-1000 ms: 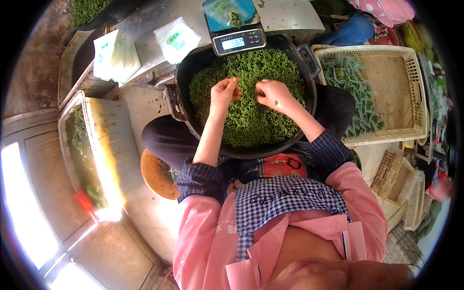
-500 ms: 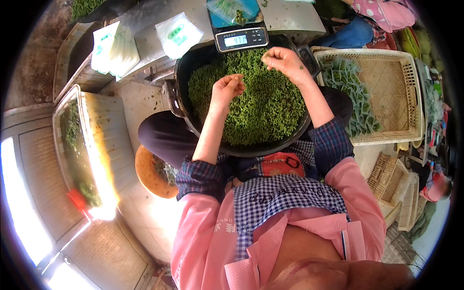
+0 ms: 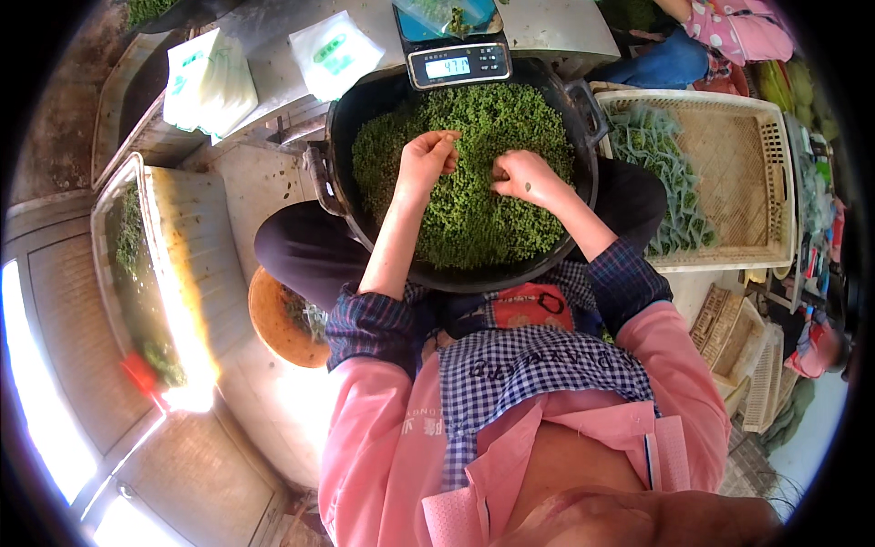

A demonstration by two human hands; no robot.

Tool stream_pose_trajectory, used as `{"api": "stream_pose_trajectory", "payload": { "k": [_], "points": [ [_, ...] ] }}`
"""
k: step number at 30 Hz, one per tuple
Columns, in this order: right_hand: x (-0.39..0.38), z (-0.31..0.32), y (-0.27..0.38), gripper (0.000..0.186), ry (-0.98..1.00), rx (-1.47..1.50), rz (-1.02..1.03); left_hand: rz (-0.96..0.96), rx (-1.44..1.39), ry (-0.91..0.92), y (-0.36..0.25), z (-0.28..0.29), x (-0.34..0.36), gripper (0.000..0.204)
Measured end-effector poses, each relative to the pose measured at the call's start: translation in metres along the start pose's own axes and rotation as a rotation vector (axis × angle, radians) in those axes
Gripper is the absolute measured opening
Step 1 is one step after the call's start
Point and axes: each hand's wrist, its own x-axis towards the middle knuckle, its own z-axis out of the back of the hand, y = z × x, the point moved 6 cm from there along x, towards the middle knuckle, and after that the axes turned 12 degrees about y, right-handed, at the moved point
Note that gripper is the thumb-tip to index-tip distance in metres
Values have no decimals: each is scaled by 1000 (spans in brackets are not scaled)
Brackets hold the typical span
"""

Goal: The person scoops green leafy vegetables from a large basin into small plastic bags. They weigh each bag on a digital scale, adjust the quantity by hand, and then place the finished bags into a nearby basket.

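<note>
A black tub between my knees holds a heap of small round green berries that look like fresh green peppercorns. Over the left part of the heap is my left hand, thumb and fingers pinched together; whatever sits in the pinch is too small to make out. My right hand reaches down to the middle of the heap, its curled fingers touching the berries and the tips partly hidden. Beyond the tub's far rim stands a digital scale with a clear plastic bag of a few green bits on it.
Flat printed bags and a bag stack lie on the metal table. To the right, a cream crate holds several filled bags. An orange basin stands by my left knee. Another person's sleeve shows at far right.
My right hand has come down from near the scale to the middle of the heap. My left hand stays pinched and has barely moved.
</note>
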Motion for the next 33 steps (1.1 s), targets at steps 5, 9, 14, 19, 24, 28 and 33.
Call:
{"api": "stream_pose_trajectory", "payload": {
  "k": [5,9,14,19,24,28,33],
  "points": [
    [-13,17,-3,14,-48,557,-59,12,6,-15,-3,6,-5,21],
    [-8,43,-5,20,1,771,71,-16,41,44,-16,9,9,23],
    [9,102,6,20,-227,778,90,-255,491,-196,-68,16,48,40],
    [45,146,0,20,-770,1129,294,-377,861,-486,-128,-6,77,59],
    [81,135,2,20,-979,861,210,-496,884,-530,-126,-10,96,46],
    [63,149,33,19,-1050,106,176,-516,809,-465,-122,-3,91,44],
    [47,165,50,35,-1218,-307,40,-442,687,-355,-122,-4,83,42]
  ]
}}
